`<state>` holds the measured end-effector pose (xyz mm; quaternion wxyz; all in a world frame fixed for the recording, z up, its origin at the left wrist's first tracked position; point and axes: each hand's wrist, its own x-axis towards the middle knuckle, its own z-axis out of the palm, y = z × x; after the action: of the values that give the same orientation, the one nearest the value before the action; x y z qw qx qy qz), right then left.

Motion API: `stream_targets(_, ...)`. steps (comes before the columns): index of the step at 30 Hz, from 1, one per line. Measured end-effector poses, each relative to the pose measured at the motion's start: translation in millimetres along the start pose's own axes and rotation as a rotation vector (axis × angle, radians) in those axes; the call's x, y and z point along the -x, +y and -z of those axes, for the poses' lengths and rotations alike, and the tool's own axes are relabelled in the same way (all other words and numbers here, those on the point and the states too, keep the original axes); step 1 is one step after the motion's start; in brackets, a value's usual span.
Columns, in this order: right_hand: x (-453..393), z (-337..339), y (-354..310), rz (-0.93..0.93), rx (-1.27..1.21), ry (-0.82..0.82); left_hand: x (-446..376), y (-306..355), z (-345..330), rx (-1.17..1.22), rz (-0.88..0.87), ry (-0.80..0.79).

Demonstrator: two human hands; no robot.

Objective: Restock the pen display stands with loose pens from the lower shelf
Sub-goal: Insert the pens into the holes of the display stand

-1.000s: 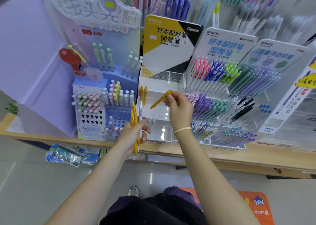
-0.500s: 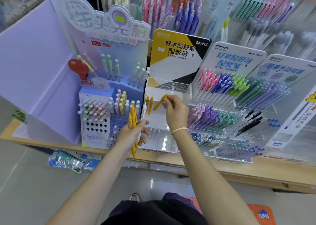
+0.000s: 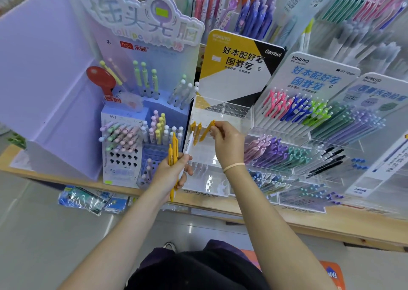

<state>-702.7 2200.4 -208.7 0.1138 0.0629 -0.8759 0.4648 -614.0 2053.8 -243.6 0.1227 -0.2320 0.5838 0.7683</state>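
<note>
Head view: the fingers [image 3: 217, 127] of the right hand [image 3: 228, 144] are pinched round the top end of a single yellow pen [image 3: 207, 131], whose tip now angles down into the clear acrylic stand [image 3: 223, 113] under the yellow-and-black Gambol header card [image 3: 238, 69]. A second ago that pen was held out nearly level in front of the stand, well apart from the holes; since then it has swung towards upright and come in just beside the two yellow pens [image 3: 196, 130] already standing in the left end of the row. I judge that it is being seated in the next free hole, though whether the tip has entered one cannot be told from here.

Fingers of the left hand [image 3: 171, 175] are curled round a bundle of spare pens [image 3: 174, 157], several yellow and one white, held upright just in front of the stand's lower tier; this grip looks the same as before.

Most of the stand's holes are bare, so the restocking looks barely begun, with one pen about to be added and several to follow from the bundle. To the right, the neighbouring Kokuyo stands [image 3: 309, 122] carry full rows of pink, blue, green and purple pens. To the left is the lavender stand [image 3: 141, 135] with pastel ball-topped pens. All rest on the wooden shelf [image 3: 331, 221], and blue packets [image 3: 88, 199] show on the level beneath.
</note>
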Motion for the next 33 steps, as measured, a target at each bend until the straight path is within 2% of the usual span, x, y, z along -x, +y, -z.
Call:
stream_targets(11,-2.8,-17.3,6.2,-0.111,0.082,-0.098,4.9,0.2,6.8,0.086,0.013,-0.024)
stream_targets(15,2.5,-4.8,0.3,-0.176,0.070,-0.066,9.3,2.4,6.3,0.096,-0.002,-0.019)
stream_targets(17,11.1,4.9,-5.8,-0.228,-0.005,-0.075,10.3,2.6,4.7,0.092,-0.002,-0.007)
stream_targets(20,25.3,15.2,-16.0,-0.386,-0.300,-0.255,10.9,-0.4,-1.1,0.068,-0.003,-0.005)
stream_targets(22,31.5,19.0,-17.7,-0.418,-0.364,-0.309,12.0,-3.5,-8.4,0.026,0.000,-0.023)
stream_targets(28,47.6,31.2,-8.8,-0.493,-0.371,-0.342,19.8,-16.8,-26.8,-0.079,0.027,-0.088)
stream_targets(33,64.3,40.7,7.4,-0.626,-0.510,-0.259,28.6,-24.8,-31.3,-0.122,0.019,-0.096)
